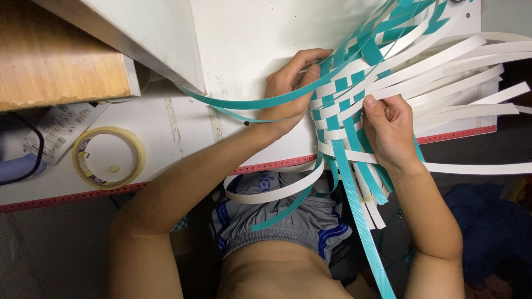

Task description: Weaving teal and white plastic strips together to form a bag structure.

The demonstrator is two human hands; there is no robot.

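A woven mat of teal and white plastic strips lies at the edge of a white table, its loose ends fanning out to the upper right and hanging over my lap. My left hand presses on the mat's left edge, fingers closed over a long teal strip that curves off to the left. My right hand grips the woven strips at the mat's right side, thumb on top of a white strip.
A roll of clear tape lies on the table at the left, beside a white remote control. A wooden shelf and a white panel stand at the upper left. A red measuring strip runs along the table's front edge.
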